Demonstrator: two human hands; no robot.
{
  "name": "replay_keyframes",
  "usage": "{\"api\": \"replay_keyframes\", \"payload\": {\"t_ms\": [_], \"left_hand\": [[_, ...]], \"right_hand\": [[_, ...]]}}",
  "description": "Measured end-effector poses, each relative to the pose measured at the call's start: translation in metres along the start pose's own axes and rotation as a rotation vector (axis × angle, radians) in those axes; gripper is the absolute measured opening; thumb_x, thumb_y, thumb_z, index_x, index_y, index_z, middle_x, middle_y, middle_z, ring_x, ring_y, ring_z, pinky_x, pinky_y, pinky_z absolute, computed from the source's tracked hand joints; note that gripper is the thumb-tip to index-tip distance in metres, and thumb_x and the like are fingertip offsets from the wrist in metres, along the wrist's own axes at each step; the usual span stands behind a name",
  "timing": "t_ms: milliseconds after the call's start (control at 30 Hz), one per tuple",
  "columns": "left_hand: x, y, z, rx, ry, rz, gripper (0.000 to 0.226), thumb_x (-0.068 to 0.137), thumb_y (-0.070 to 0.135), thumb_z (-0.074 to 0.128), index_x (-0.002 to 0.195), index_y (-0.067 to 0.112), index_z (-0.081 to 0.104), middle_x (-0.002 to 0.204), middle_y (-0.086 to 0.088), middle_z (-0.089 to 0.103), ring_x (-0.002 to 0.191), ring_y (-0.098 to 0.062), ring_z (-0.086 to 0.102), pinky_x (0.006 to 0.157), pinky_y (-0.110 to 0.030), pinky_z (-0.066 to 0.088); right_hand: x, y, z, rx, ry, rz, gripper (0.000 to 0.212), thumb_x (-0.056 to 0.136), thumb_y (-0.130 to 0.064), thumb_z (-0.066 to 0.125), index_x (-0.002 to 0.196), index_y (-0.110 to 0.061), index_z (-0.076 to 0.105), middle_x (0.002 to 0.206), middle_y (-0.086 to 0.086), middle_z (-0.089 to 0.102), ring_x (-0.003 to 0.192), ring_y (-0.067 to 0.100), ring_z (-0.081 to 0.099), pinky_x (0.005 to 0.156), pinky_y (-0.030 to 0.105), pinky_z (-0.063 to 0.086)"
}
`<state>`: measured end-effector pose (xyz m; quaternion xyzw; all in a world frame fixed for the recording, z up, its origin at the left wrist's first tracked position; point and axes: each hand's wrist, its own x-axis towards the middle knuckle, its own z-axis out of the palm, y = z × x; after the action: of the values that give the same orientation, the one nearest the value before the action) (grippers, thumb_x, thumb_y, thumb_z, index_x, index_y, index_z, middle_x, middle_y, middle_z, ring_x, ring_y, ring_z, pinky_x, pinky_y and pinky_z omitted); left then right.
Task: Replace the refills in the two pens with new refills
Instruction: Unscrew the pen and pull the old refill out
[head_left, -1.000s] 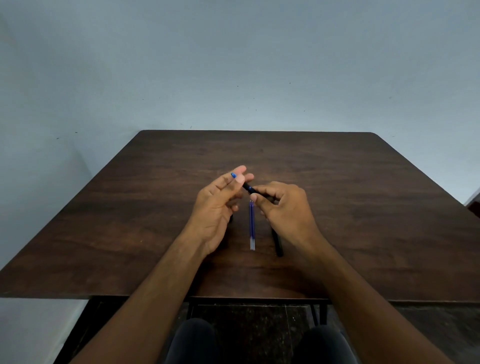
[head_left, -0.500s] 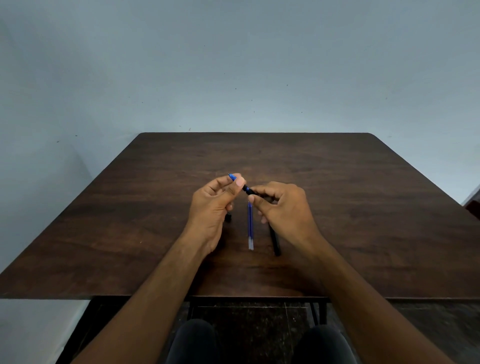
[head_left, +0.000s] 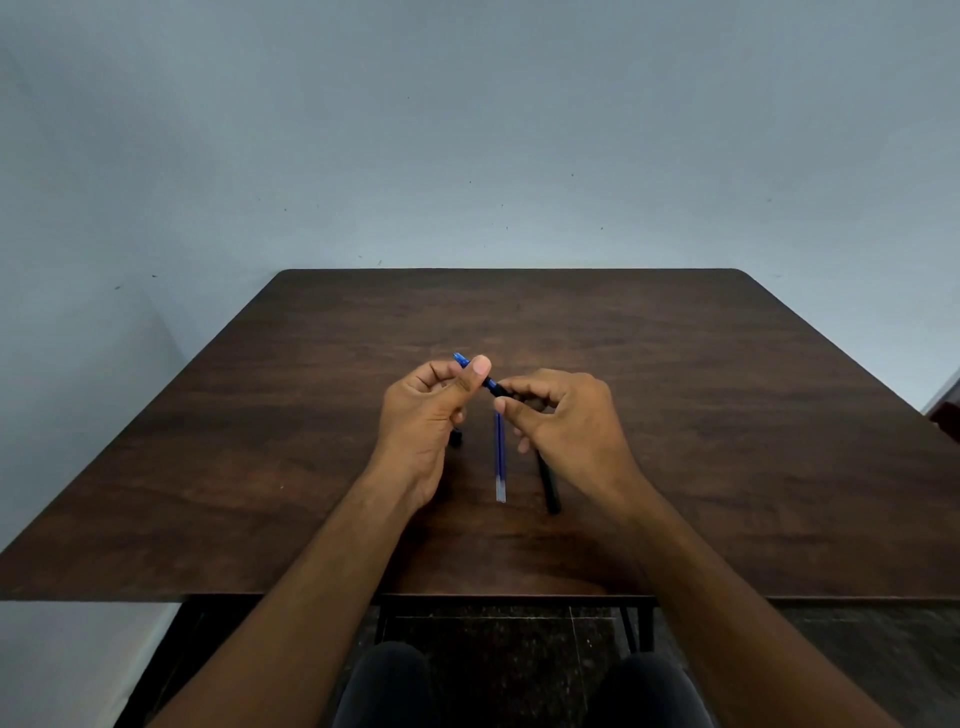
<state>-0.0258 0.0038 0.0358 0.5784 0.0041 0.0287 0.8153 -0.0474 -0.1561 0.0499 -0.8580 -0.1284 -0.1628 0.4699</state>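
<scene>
Above the middle of the dark wooden table (head_left: 727, 415), both hands hold one black pen (head_left: 500, 388). A blue refill (head_left: 460, 359) sticks out of the pen's left end. My left hand (head_left: 428, 415) pinches that blue refill between thumb and fingers. The black barrel is gripped by my right hand (head_left: 566, 421). A loose blue refill (head_left: 500, 457) with a clear end lies on the table between my hands. A second black pen (head_left: 549, 488) lies beside it, partly under my right hand. A small black piece (head_left: 456, 439) peeks out below my left hand.
The table's near edge (head_left: 208, 597) runs across the lower frame, with my dark-clad knees (head_left: 384, 680) below it. A pale wall (head_left: 467, 130) stands behind the table's far edge.
My left-hand fingers went from stretched out to curled round the blue refill end. My right hand and the pen barely moved; the things on the table lie as before.
</scene>
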Motion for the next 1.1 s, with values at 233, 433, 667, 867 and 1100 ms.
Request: {"api": "replay_keyframes", "payload": {"t_ms": [233,433,667,867,1100], "left_hand": [[-0.005,-0.001,-0.003,0.046,-0.098,0.064,0.03,0.076,0.031,0.079,0.104,0.022,0.081,0.117,-0.001,0.077,0.092,-0.004,0.063,0.069,-0.026,0.04],[-0.004,0.003,0.0,0.078,-0.012,0.059,0.043,0.059,0.047,0.088,0.094,0.023,0.082,0.103,-0.001,0.079,0.092,-0.01,0.066,0.078,-0.033,0.047],[-0.004,0.006,0.002,0.121,-0.003,0.098,0.043,0.055,0.052,0.087,0.09,0.028,0.082,0.102,0.001,0.08,0.1,-0.014,0.069,0.078,-0.033,0.047],[-0.003,0.005,0.001,0.018,0.041,0.082,0.043,0.06,0.041,0.088,0.094,0.015,0.083,0.088,-0.001,0.077,0.068,-0.009,0.05,0.069,-0.027,0.043],[-0.001,0.018,-0.003,-0.018,0.115,0.044,0.026,0.065,0.031,0.087,0.086,0.015,0.083,0.079,0.003,0.075,0.062,-0.007,0.045,0.061,-0.022,0.041]], "right_hand": [[0.001,0.003,-0.002,0.041,0.013,0.039,0.016,0.09,-0.017,0.074,0.106,-0.019,0.077,0.08,-0.009,0.071,0.055,0.01,0.069,0.055,0.018,0.057],[-0.002,0.003,0.004,0.138,0.048,0.013,0.028,0.089,-0.025,0.075,0.117,-0.024,0.074,0.085,-0.017,0.071,0.067,-0.007,0.065,0.064,0.013,0.052],[-0.002,0.005,0.005,0.171,0.093,0.052,0.019,0.09,-0.03,0.073,0.106,-0.021,0.078,0.081,-0.011,0.072,0.063,0.002,0.066,0.056,0.02,0.054],[-0.002,0.007,0.004,0.15,0.082,0.076,0.008,0.089,-0.024,0.074,0.096,-0.022,0.079,0.073,-0.011,0.067,0.057,0.002,0.062,0.05,0.018,0.052],[-0.002,0.007,0.004,0.106,0.079,0.082,0.006,0.088,-0.022,0.075,0.093,-0.022,0.08,0.069,-0.016,0.066,0.06,-0.005,0.061,0.061,0.02,0.05]]}}
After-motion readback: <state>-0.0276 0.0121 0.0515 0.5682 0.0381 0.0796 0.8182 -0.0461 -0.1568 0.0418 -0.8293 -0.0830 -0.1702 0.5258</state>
